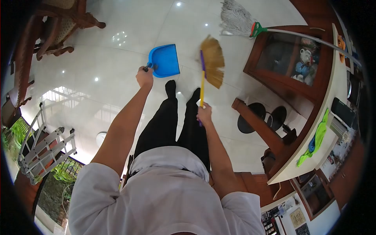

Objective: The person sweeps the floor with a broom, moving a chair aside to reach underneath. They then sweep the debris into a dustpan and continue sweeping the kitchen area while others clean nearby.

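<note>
My left hand [145,77] is closed around the dark handle of a blue dustpan [168,58], whose pan lies at the floor ahead of my feet. In my right hand [204,113] is the yellow and purple handle of a broom [213,62]. Its fan of straw-coloured bristles spreads over the tiles to the right of the dustpan, apart from it. Both hands are closed on their handles. A small dark patch shows inside the dustpan near its handle; I cannot make out what it is.
A string mop [237,19] leans at the upper right by a wooden glass-fronted cabinet [290,55]. Carved wooden furniture [58,27] stands at the upper left, a folded metal ladder [47,150] at the left. A green cloth [315,137] lies on the right-hand counter, near a black round-seated stool [250,117].
</note>
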`<act>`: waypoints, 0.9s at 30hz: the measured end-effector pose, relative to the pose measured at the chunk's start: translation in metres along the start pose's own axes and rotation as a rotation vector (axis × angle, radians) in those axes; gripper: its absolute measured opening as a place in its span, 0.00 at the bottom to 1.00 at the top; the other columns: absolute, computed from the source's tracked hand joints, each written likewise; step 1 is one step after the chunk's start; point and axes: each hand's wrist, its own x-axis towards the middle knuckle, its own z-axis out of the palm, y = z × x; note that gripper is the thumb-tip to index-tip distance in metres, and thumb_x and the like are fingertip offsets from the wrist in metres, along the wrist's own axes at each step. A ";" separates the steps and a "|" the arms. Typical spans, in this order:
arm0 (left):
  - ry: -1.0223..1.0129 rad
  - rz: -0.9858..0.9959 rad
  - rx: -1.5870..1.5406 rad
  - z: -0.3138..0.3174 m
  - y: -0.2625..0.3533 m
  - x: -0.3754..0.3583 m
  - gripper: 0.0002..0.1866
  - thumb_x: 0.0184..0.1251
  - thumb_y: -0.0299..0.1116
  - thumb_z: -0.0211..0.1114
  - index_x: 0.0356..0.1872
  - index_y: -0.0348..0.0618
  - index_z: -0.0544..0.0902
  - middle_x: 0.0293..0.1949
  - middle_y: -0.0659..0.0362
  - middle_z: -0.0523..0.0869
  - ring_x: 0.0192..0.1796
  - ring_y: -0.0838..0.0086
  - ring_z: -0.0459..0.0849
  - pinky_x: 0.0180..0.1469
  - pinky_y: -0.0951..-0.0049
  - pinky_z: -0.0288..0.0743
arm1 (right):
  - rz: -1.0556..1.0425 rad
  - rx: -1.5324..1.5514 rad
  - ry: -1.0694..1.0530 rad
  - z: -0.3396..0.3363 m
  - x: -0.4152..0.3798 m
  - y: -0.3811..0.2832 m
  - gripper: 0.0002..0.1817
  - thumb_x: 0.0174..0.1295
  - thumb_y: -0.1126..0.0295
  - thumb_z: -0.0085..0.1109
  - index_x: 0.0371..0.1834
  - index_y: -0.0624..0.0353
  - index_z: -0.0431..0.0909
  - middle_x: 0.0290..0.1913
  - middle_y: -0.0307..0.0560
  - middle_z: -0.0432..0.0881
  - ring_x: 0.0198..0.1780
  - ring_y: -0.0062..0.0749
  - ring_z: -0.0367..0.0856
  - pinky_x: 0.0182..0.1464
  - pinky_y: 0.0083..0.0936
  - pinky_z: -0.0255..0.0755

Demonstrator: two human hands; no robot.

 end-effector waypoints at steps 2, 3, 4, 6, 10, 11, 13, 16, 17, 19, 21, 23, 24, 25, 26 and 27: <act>-0.105 -0.037 -0.040 0.001 0.012 -0.003 0.19 0.47 0.38 0.60 0.41 0.41 0.76 0.33 0.47 0.81 0.37 0.55 0.80 0.41 0.62 0.72 | -0.020 -0.036 -0.063 0.015 -0.023 -0.012 0.21 0.54 0.72 0.44 0.53 0.66 0.64 0.17 0.47 0.72 0.11 0.27 0.69 0.13 0.24 0.67; -0.110 -0.040 -0.039 0.001 0.015 -0.004 0.19 0.47 0.38 0.60 0.41 0.41 0.76 0.33 0.47 0.81 0.37 0.55 0.80 0.41 0.62 0.72 | -0.038 -0.046 -0.107 0.017 -0.035 -0.017 0.21 0.54 0.73 0.44 0.52 0.66 0.64 0.18 0.46 0.72 0.11 0.26 0.69 0.12 0.23 0.66; -0.135 -0.049 -0.002 0.002 0.020 -0.004 0.20 0.47 0.38 0.60 0.43 0.42 0.75 0.33 0.47 0.81 0.38 0.55 0.79 0.42 0.61 0.72 | -0.043 -0.035 -0.177 0.014 -0.041 -0.018 0.21 0.54 0.73 0.45 0.52 0.67 0.64 0.18 0.45 0.71 0.11 0.25 0.68 0.12 0.21 0.64; -0.163 -0.064 0.034 -0.002 0.025 -0.002 0.21 0.47 0.39 0.60 0.44 0.43 0.74 0.34 0.47 0.80 0.39 0.55 0.79 0.43 0.61 0.72 | -0.045 -0.029 -0.247 -0.002 -0.057 -0.022 0.20 0.54 0.73 0.46 0.52 0.67 0.64 0.18 0.44 0.71 0.10 0.23 0.67 0.11 0.20 0.62; -0.183 0.021 0.074 -0.012 0.011 0.017 0.21 0.47 0.39 0.59 0.44 0.44 0.75 0.35 0.48 0.80 0.40 0.56 0.79 0.44 0.63 0.72 | -0.025 0.064 -0.312 -0.076 -0.113 -0.034 0.20 0.54 0.73 0.50 0.51 0.65 0.66 0.18 0.41 0.71 0.10 0.16 0.62 0.10 0.15 0.55; -0.199 0.070 0.047 -0.018 0.000 0.022 0.21 0.47 0.39 0.60 0.44 0.44 0.75 0.35 0.47 0.80 0.40 0.56 0.79 0.44 0.64 0.72 | -0.008 0.014 -0.247 -0.095 -0.133 -0.036 0.20 0.54 0.74 0.50 0.52 0.65 0.66 0.18 0.41 0.71 0.10 0.15 0.62 0.10 0.14 0.54; -0.166 0.071 0.027 -0.032 -0.017 0.027 0.20 0.46 0.38 0.60 0.43 0.43 0.76 0.34 0.47 0.80 0.38 0.57 0.79 0.42 0.65 0.72 | 0.021 -0.041 -0.146 -0.131 -0.168 -0.030 0.23 0.55 0.75 0.51 0.55 0.63 0.64 0.18 0.41 0.71 0.10 0.14 0.61 0.10 0.13 0.53; -0.160 0.227 -0.038 -0.052 -0.040 0.032 0.18 0.48 0.37 0.60 0.40 0.39 0.77 0.29 0.47 0.81 0.33 0.57 0.80 0.37 0.66 0.73 | 0.064 0.022 -0.045 -0.166 -0.203 -0.007 0.22 0.55 0.76 0.49 0.56 0.63 0.64 0.18 0.40 0.70 0.10 0.14 0.61 0.10 0.13 0.53; -0.160 0.227 -0.040 -0.060 -0.043 0.031 0.18 0.48 0.37 0.60 0.40 0.39 0.77 0.29 0.47 0.81 0.33 0.57 0.80 0.37 0.66 0.73 | 0.098 0.042 0.032 -0.171 -0.207 -0.001 0.22 0.56 0.76 0.48 0.56 0.64 0.63 0.18 0.40 0.70 0.10 0.13 0.61 0.10 0.12 0.53; -0.130 0.239 -0.051 -0.072 -0.047 0.030 0.17 0.48 0.37 0.60 0.39 0.38 0.78 0.28 0.47 0.81 0.32 0.58 0.80 0.36 0.67 0.73 | 0.080 0.077 0.065 -0.173 -0.193 0.017 0.20 0.56 0.75 0.46 0.54 0.65 0.64 0.17 0.38 0.69 0.10 0.13 0.60 0.10 0.13 0.53; -0.121 0.173 -0.069 -0.087 -0.043 0.032 0.17 0.48 0.37 0.60 0.39 0.38 0.78 0.28 0.47 0.81 0.32 0.58 0.81 0.36 0.67 0.73 | -0.035 0.024 0.088 -0.155 -0.132 0.046 0.16 0.56 0.74 0.44 0.48 0.67 0.69 0.12 0.34 0.64 0.09 0.14 0.58 0.09 0.14 0.53; -0.109 0.100 -0.076 -0.091 -0.047 0.035 0.17 0.48 0.38 0.61 0.38 0.38 0.78 0.28 0.46 0.81 0.32 0.59 0.81 0.35 0.68 0.73 | 0.020 0.060 0.102 -0.130 -0.064 0.052 0.10 0.56 0.74 0.43 0.38 0.64 0.73 0.10 0.33 0.61 0.09 0.16 0.59 0.09 0.16 0.55; -0.086 0.111 -0.060 -0.090 -0.051 0.039 0.17 0.48 0.38 0.61 0.38 0.38 0.78 0.28 0.46 0.81 0.32 0.59 0.81 0.35 0.68 0.73 | -0.030 -0.011 0.177 -0.106 -0.036 0.043 0.08 0.55 0.74 0.43 0.33 0.62 0.73 0.10 0.33 0.60 0.09 0.17 0.60 0.09 0.18 0.56; -0.065 0.122 -0.042 -0.087 -0.054 0.042 0.18 0.48 0.38 0.61 0.38 0.38 0.78 0.28 0.46 0.81 0.32 0.59 0.81 0.36 0.68 0.73 | -0.005 -0.001 0.138 -0.084 -0.013 0.033 0.07 0.54 0.74 0.43 0.30 0.62 0.72 0.10 0.35 0.60 0.09 0.19 0.60 0.09 0.20 0.57; -0.062 0.120 -0.036 -0.082 -0.056 0.043 0.18 0.48 0.38 0.61 0.38 0.38 0.78 0.28 0.46 0.81 0.32 0.59 0.81 0.36 0.68 0.73 | -0.110 0.009 0.104 -0.061 0.013 0.034 0.07 0.53 0.74 0.43 0.30 0.63 0.72 0.10 0.39 0.64 0.09 0.23 0.63 0.09 0.22 0.57; -0.047 0.127 -0.024 -0.076 -0.057 0.046 0.18 0.48 0.38 0.61 0.39 0.38 0.78 0.28 0.47 0.81 0.33 0.59 0.81 0.36 0.68 0.73 | -0.236 -0.211 0.074 -0.038 0.051 0.050 0.08 0.52 0.75 0.42 0.32 0.65 0.70 0.11 0.45 0.68 0.12 0.30 0.70 0.12 0.27 0.64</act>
